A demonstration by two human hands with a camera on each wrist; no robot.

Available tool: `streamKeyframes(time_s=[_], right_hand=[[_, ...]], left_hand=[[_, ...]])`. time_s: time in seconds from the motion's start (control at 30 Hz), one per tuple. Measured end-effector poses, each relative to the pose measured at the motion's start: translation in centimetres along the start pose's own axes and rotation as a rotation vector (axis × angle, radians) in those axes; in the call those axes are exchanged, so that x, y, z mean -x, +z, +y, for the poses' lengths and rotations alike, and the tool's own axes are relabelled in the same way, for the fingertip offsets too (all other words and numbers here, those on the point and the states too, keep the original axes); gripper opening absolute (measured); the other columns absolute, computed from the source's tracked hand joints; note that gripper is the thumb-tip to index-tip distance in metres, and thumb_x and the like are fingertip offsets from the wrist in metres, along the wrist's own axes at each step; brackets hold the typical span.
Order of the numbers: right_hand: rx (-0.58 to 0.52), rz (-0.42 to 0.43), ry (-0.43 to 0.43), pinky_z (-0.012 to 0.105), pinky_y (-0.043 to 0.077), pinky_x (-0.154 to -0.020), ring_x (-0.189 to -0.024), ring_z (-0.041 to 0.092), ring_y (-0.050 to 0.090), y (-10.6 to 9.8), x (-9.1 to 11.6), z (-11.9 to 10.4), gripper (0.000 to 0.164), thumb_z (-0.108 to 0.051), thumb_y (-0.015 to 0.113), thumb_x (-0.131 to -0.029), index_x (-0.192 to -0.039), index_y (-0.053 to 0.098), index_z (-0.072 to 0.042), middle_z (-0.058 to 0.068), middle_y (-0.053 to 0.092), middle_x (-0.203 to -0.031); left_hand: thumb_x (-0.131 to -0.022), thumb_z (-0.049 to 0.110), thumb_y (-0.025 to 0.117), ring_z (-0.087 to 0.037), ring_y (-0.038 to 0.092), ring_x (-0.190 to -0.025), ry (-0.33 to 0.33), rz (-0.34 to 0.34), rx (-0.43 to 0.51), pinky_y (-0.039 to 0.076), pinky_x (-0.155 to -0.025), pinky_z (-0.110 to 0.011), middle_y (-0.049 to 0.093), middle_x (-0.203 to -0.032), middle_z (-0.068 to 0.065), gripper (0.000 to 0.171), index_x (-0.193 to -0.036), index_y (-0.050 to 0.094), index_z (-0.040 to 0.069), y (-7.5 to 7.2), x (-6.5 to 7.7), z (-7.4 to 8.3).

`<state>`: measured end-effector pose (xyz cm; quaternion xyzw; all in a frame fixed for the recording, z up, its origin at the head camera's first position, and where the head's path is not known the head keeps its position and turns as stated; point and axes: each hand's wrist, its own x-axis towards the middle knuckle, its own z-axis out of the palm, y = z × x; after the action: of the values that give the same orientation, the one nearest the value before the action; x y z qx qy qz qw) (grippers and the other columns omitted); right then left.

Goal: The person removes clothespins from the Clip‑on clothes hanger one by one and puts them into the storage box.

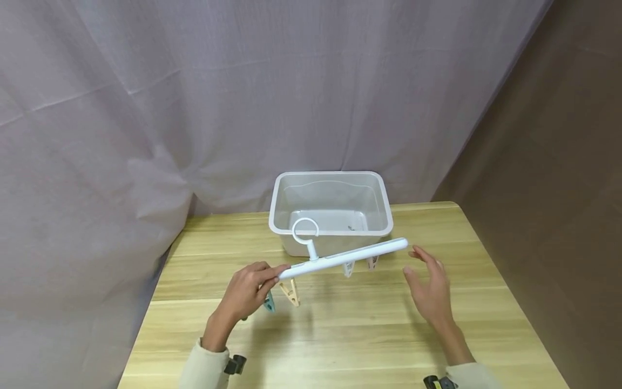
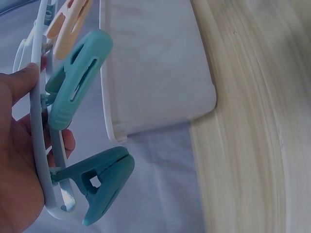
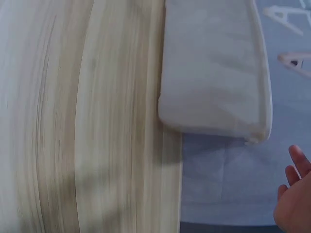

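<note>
My left hand (image 1: 250,289) grips one end of a white clip hanger (image 1: 347,258), holding it above the table with its round hook (image 1: 305,233) upward. Clothespins hang along its underside: a cream one (image 1: 291,294), a teal one (image 1: 269,302) and pale ones (image 1: 349,268) farther right. In the left wrist view, thumb and fingers wrap the hanger's frame (image 2: 36,111) beside a light teal clothespin (image 2: 80,80) and a darker teal one (image 2: 104,179). My right hand (image 1: 430,286) is off the hanger's far end, fingers apart and loosely bent, holding nothing.
Behind the hanger, a grey plastic bin (image 1: 274,216) stands at the table's back edge. The wooden table (image 1: 369,340) reaches toward me below both hands. A grey curtain (image 1: 233,97) hangs behind it, and a brown one (image 1: 549,178) is on the right.
</note>
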<state>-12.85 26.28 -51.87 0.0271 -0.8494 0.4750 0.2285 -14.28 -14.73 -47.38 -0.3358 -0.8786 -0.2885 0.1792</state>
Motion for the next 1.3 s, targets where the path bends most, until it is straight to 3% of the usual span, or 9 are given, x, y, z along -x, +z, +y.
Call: streamKeyframes(time_s=[0.27,0.4,0.63,0.87,1.0,1.13,1.3], right_hand=[[-0.209,-0.074,0.013,0.055,0.026,-0.108,-0.129,0.024,0.044,1.5,0.4,-2.1,0.053,0.001,0.065,-0.094,-0.144,0.048,-0.002,0.019,0.059,-0.13],[-0.227,-0.104,0.046,0.057,0.025,-0.109,-0.126,0.019,0.047,1.9,0.0,-3.2,0.049,0.002,0.067,-0.093,-0.139,0.05,0.001,0.019,0.059,-0.129],[-0.276,-0.123,0.071,0.062,0.024,-0.109,-0.118,0.001,0.047,1.5,-0.5,-7.1,0.042,0.004,0.066,-0.092,-0.131,0.05,0.012,0.028,0.059,-0.122],[-0.328,-0.14,0.117,0.051,0.031,-0.11,-0.118,0.004,0.051,2.9,-0.8,-3.3,0.041,0.0,0.069,-0.093,-0.131,0.057,0.005,0.015,0.063,-0.119],[-0.309,-0.129,0.135,0.046,0.034,-0.108,-0.117,0.005,0.052,3.1,-0.8,-3.1,0.033,-0.003,0.072,-0.092,-0.122,0.063,0.006,0.013,0.066,-0.115],[-0.323,-0.128,0.162,0.034,0.038,-0.106,-0.116,0.006,0.054,3.2,-1.0,-2.9,0.029,-0.007,0.074,-0.091,-0.117,0.066,0.006,0.012,0.068,-0.112],[-0.368,-0.171,0.169,0.025,0.044,-0.098,-0.115,0.005,0.056,3.3,-1.1,-2.7,0.025,-0.008,0.073,-0.092,-0.113,0.069,0.006,0.008,0.07,-0.115]], left_hand=[[-0.089,0.008,0.074,-0.005,0.044,-0.061,-0.004,-0.016,0.014,0.041,-0.053,-0.023,0.06,-0.078,0.005,0.036,-0.124,0.074,0.016,0.0,-0.1,0.2],[-0.09,0.008,0.073,-0.006,0.044,-0.061,-0.004,-0.019,0.015,0.041,-0.053,-0.023,0.06,-0.078,0.005,0.035,-0.124,0.074,0.016,0.0,-0.4,0.4],[-0.088,0.006,0.075,-0.006,0.045,-0.062,0.005,-0.009,0.015,0.042,-0.054,-0.025,0.062,-0.079,0.004,0.037,-0.124,0.074,0.015,0.0,-0.6,0.7],[-0.089,0.007,0.074,-0.006,0.044,-0.062,-0.002,-0.005,0.02,0.04,-0.053,-0.023,0.059,-0.077,0.006,0.036,-0.123,0.074,0.015,0.1,-0.5,0.7],[-0.087,0.006,0.076,-0.005,0.043,-0.062,0.002,0.002,0.017,0.04,-0.053,-0.023,0.058,-0.077,0.006,0.038,-0.124,0.074,0.017,0.2,-0.5,0.7],[-0.086,0.005,0.077,-0.005,0.043,-0.061,0.007,0.006,0.011,0.04,-0.053,-0.023,0.059,-0.077,0.005,0.038,-0.123,0.074,0.016,0.2,-0.5,0.7],[-0.086,0.005,0.076,-0.006,0.043,-0.061,0.003,0.007,0.005,0.041,-0.053,-0.024,0.058,-0.076,0.005,0.037,-0.122,0.075,0.015,0.2,-0.5,0.8]])
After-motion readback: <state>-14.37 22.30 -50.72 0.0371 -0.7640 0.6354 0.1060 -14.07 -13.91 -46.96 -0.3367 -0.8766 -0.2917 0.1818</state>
